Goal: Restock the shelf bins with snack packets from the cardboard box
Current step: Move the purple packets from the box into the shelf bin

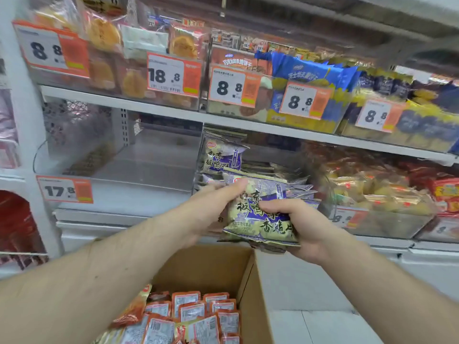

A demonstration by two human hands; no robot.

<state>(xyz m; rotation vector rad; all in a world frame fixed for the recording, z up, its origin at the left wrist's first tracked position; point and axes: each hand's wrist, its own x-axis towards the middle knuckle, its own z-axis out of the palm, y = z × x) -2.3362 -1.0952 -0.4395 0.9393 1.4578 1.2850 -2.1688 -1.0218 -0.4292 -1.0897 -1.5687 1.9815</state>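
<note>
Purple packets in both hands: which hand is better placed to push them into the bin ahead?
Probably the right hand: it grips the purple packets from below, while the left hand only steadies their side before the clear bin.

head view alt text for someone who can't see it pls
Both hands, left hand and right hand, hold purple-and-cream snack packets before a clear shelf bin stocked with the same packets. Below sits an open cardboard box of orange packets.

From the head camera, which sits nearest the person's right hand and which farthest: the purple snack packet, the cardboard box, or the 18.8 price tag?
1. Purple snack packet: gripped in the right hand.
2. Cardboard box: just below, to its left.
3. 18.8 price tag: upper shelf, far up-left.
</note>
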